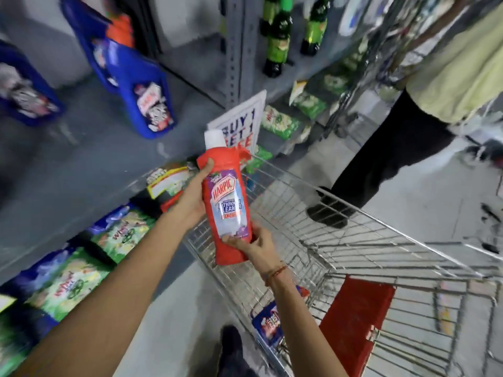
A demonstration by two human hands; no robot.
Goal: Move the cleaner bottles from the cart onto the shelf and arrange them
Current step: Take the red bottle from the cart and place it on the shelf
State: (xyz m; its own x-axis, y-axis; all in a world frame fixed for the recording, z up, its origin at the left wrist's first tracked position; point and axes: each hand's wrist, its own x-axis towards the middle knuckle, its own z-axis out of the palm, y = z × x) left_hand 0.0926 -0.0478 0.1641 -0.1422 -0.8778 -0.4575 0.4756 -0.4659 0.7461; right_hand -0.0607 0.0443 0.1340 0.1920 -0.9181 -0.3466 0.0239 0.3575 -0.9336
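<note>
A red cleaner bottle with a white cap and a purple and white label is held upright above the near left corner of the wire cart. My left hand grips its upper left side, thumb on the shoulder. My right hand holds its lower right end, fingers on the label. Another bottle with a blue label lies at the bottom of the cart near me. On the left, the grey shelf carries two blue cleaner bottles.
Green and blue packets line the lower shelf at left. A "Buy 1 Get 1" sign hangs on the rack post. Dark green bottles stand on the far rack. A person in dark trousers stands beside the cart. A red flap sits in the cart seat.
</note>
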